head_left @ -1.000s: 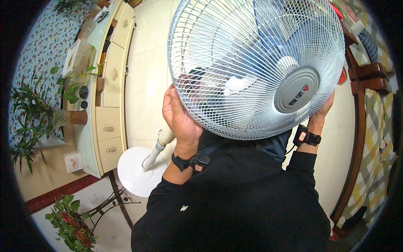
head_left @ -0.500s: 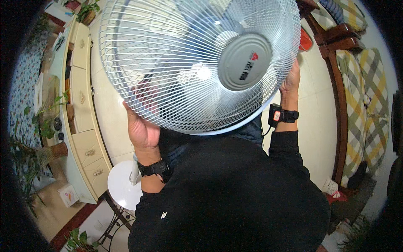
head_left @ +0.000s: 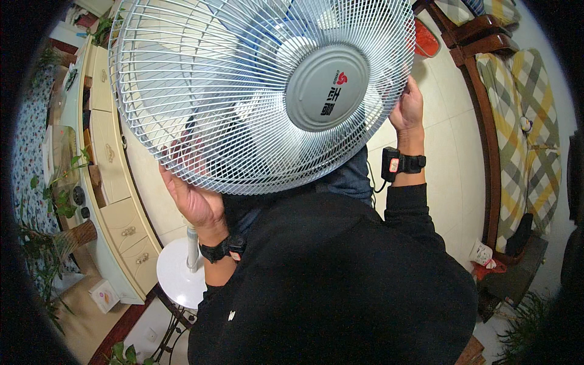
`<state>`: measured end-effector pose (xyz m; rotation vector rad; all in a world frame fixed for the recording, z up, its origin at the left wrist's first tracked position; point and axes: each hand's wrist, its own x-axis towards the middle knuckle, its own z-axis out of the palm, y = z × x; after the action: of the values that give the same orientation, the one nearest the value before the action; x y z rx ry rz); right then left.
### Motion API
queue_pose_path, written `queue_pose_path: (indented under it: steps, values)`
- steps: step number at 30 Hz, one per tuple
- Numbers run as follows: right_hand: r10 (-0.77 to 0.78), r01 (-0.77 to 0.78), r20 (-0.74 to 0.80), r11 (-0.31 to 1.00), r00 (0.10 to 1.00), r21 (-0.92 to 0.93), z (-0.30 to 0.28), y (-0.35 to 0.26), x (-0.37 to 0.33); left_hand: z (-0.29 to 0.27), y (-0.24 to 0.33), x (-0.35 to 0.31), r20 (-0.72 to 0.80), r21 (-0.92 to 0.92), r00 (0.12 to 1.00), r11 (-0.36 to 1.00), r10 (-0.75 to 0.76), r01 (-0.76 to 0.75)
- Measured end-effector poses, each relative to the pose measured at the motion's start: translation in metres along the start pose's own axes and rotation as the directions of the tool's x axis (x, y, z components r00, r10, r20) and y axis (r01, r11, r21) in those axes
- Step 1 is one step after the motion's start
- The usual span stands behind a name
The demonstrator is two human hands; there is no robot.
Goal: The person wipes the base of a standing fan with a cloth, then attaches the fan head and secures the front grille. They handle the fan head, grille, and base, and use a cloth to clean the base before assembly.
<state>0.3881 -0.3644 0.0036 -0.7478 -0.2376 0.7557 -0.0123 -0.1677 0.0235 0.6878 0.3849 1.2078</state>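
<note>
white stand [head_left: 180,277]: parked on floor, below left grip in view
left hand [head_left: 198,204]: clasped on lower-left edge of fan cage [head_left: 243,103], partly wrapped behind wires
fan cage: held between grips, mostly beyond them; round, no long axis
hub [head_left: 328,88]: set nearer right grip
right hand [head_left: 410,111]: closed on right edge, forearm extended

Fan grille [head_left: 258,131]: shiny metal wire; centre disc [head_left: 328,88]: matt; sleeve [head_left: 406,204]: cloth.
</note>
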Motion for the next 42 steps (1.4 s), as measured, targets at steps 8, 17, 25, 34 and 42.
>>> queue_pose_path:
  steps: [8,17,25,34,42]
  values:
    - [0.045,-0.034,-0.087,0.991,0.995,0.133,-0.015,0.003,0.001,-0.011,0.013,0.009,0.074,-0.258,0.966,0.931,-0.249,0.259]
    - [-0.08,0.084,-0.109,0.996,0.991,0.035,-0.005,0.011,-0.008,0.001,0.004,0.003,-0.083,-0.06,0.991,0.993,-0.107,0.102]
    - [-0.139,0.138,-0.019,0.99,0.99,-0.027,-0.013,0.016,-0.014,0.015,0.016,-0.006,-0.047,0.23,0.999,0.973,0.018,-0.007]
    - [-0.026,0.026,-0.041,1.0,0.999,0.011,-0.011,0.015,-0.017,0.025,0.026,-0.011,-0.164,0.446,0.986,0.89,-0.017,0.09]
    - [-0.13,0.127,-0.151,0.991,0.98,-0.032,-0.005,0.019,-0.012,0.022,0.023,-0.012,-0.163,0.566,0.982,0.825,0.1,0.01]
